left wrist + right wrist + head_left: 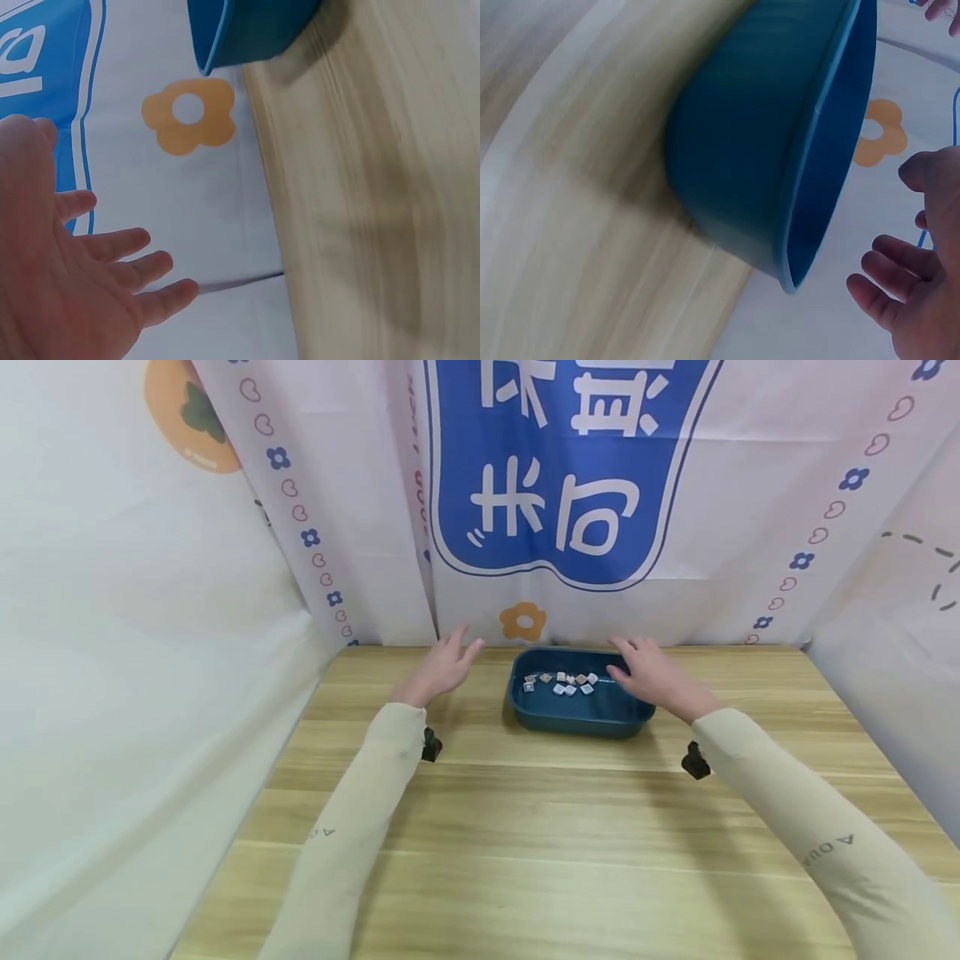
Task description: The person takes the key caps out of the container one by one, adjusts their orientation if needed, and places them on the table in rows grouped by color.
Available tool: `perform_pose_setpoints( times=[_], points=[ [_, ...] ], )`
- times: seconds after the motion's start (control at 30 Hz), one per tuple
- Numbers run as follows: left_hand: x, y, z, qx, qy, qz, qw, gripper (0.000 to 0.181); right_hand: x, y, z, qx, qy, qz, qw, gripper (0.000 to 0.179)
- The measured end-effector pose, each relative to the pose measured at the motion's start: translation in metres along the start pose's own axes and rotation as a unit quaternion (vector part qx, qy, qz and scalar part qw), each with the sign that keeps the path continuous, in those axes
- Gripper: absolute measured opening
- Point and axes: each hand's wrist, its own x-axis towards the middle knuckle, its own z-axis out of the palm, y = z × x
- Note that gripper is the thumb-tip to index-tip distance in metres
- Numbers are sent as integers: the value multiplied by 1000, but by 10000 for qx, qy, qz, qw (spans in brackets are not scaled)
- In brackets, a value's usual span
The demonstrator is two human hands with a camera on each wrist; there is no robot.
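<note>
A dark teal rectangular basin (581, 727) with rounded corners stands at the back of the wooden table. Several small whitish and tan square pieces (570, 690) lie inside it, mostly toward its back and left; their exact kind is too small to tell. My left hand (441, 668) hovers left of the basin, apart from it, fingers spread and holding nothing. Over the basin's right end is my right hand (651, 675), its fingers loosely extended with nothing in them. The right wrist view shows that hand (922, 277) beside the basin's rim (802, 150), without gripping it.
The wooden table (510, 843) reaches a cloth backdrop (375, 527) with a blue printed panel (540, 539) and an orange flower (522, 621). White cloth walls (150, 652) close in on both sides. A small black device (696, 761) sits under each wrist.
</note>
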Motion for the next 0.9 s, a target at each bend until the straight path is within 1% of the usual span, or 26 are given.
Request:
perform_pose_setpoints(
  times=[0.1, 0.23, 0.37, 0.5, 0.63, 0.9],
  points=[
    [0, 0, 7, -76, -31, 25, 10000, 77, 1, -2, 8, -14, 24, -76, 10000, 55],
    [-1, 3, 15, -129, -48, 66, 9999, 75, 2, -5, 15, -69, 63, -167, 9998, 54],
    [-3, 6, 21, -239, 19, 94, 9997, 73, 3, -9, 20, -26, 135, -211, 9997, 52],
    [-3, 6, 29, -247, 71, 119, 9996, 74, 5, -11, 27, 42, 177, -223, 9996, 51],
    [-2, 5, 39, -382, 70, 157, 9991, 72, 8, -12, 32, 140, 72, -170, 9997, 49],
    [3, 5, 60, -764, -22, 342, 9965, 68, 11, -14, 42, 224, -252, 36, 9994, 46]
  ],
)
